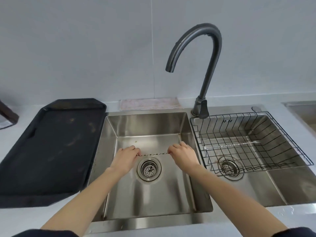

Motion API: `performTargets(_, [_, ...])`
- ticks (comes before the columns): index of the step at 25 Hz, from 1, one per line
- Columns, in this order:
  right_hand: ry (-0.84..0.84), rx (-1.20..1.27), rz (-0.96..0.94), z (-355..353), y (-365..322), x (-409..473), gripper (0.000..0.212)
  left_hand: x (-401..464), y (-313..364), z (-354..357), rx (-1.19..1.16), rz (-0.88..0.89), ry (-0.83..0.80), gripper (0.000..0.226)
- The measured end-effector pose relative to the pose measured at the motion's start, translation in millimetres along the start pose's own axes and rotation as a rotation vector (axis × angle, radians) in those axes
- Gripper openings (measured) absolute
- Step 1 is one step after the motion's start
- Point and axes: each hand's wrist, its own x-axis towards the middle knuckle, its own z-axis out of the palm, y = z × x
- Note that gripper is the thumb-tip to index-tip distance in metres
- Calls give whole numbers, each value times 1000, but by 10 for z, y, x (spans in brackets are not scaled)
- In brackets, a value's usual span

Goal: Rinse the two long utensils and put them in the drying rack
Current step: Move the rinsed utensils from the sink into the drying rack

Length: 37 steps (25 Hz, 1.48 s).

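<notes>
A thin twisted metal utensil [153,153] stretches level across the left sink basin [148,127], just above the drain. My left hand [127,156] is closed on its left end and my right hand [183,155] is closed on its right end; both ends are hidden in my fingers. A second long twisted utensil with a small fork tip [234,144] lies on the bottom of the black wire drying rack [290,134], which sits in the right basin. The dark faucet [205,65] arches over the left basin, and no water is visible.
A black tray [51,147] lies on the counter left of the sink. A folded cloth [150,103] lies behind the left basin against the wall. Both basins have round drain strainers [149,169]. Another steel edge shows at the far right [301,110].
</notes>
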Motion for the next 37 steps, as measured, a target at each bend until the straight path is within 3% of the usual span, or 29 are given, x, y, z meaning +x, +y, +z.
performTargets(2, [108, -32, 6, -105, 93, -87, 17, -81, 69, -71, 7, -4, 20, 28])
performTargets(6, [41, -9, 16, -266, 292, -286, 23, -122, 335, -144, 1, -3, 42, 28])
performTargets(23, [34, -99, 101, -975, 2153, -1005, 25, 393, 2290, -67, -67, 98, 120, 30])
performTargets(37, [-98, -83, 177, -935, 3070, -916, 23, 1002, 2968, 274, -99, 119, -57, 21])
